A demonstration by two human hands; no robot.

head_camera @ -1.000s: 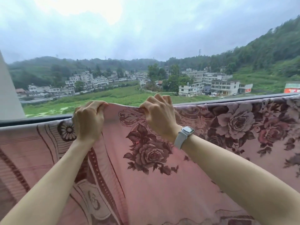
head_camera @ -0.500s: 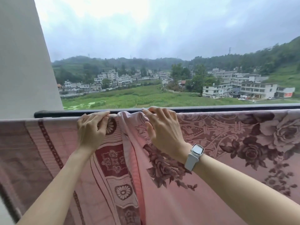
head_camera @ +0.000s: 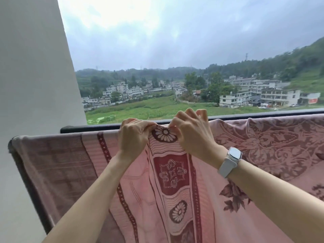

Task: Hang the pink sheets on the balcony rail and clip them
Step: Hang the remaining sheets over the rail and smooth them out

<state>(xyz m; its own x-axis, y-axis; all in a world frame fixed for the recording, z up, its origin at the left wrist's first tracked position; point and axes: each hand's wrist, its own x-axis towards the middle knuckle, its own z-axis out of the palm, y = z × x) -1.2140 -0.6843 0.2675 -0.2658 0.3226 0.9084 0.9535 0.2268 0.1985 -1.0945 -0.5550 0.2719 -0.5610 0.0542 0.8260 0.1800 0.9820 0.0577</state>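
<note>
A pink sheet [head_camera: 168, 181] with dark red borders, flower medallions and rose prints hangs over the black balcony rail [head_camera: 91, 128] and fills the lower half of the view. My left hand [head_camera: 134, 135] and my right hand [head_camera: 192, 132] sit close together at the top edge, both pinching the cloth on either side of a round flower medallion. A white watch is on my right wrist. No clip is visible.
A white wall or pillar [head_camera: 35, 85] stands at the left, where the rail ends. Beyond the rail lie green fields, white buildings and wooded hills under a cloudy sky. The sheet's left end wraps a dark rail corner [head_camera: 12, 142].
The view has swung left, bringing the wall in. My hands have moved along the sheet's top edge and drawn closer together, now gripping at the flower medallion.
</note>
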